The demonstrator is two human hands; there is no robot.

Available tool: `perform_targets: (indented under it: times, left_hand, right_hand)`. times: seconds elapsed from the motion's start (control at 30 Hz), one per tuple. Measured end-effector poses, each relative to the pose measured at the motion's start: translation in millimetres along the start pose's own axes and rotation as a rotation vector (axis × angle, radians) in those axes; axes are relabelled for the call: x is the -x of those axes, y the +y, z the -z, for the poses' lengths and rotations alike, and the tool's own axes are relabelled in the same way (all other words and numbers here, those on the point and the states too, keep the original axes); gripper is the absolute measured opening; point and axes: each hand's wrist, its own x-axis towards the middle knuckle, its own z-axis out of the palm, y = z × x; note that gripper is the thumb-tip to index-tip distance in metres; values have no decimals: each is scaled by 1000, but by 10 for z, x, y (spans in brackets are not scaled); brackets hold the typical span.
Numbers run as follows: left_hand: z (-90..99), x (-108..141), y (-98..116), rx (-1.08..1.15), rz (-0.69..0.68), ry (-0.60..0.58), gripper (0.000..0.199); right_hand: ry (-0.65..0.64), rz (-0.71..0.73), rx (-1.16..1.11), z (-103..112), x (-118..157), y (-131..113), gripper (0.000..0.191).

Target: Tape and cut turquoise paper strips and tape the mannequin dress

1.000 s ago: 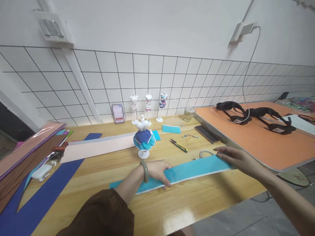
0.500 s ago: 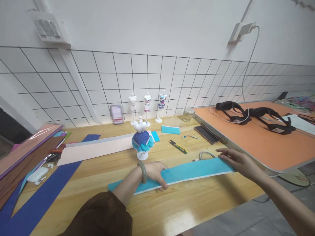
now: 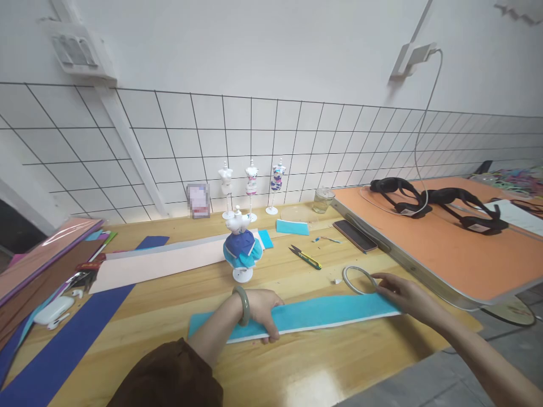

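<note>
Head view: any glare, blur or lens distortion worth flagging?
Head view: sharp overall; bright glare patch on the wooden table near the front edge; wide-angle bending curves the wall grid; one small card by the wall is pixelated; both hands on the turquoise strip are evenly lit.

Four mini mannequins — three (image 3: 251,189) at the wall, one dressed (image 3: 240,243) — two hands, one turquoise strip (image 3: 322,312).

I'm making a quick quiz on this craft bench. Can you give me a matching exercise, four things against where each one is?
Things:
1. long turquoise felt strip
2. small yellow-handled thread snips
3. dark smartphone
4. white earbuds case

Places:
A. far left of the bench
B. under both hands
C. beside the orange table's edge
D. right of the dressed mini mannequin

Pairs: 1-B, 2-D, 3-C, 4-A
</note>
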Motion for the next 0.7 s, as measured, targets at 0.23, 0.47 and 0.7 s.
perform_targets:
  times: [0.23, 0.47, 0.7]
  left_hand:
    - [3, 76, 64, -120, 76, -16, 42]
    - [0, 144, 139, -590, -34, 250, 52]
    - [-47, 166, 167, -524, -70, 530, 53]
  right_hand:
    - [118, -24, 63, 66, -70, -128, 47]
    - [62, 138, 238, -150, -129, -409, 34]
    - [173, 261, 419, -391, -187, -484, 35]
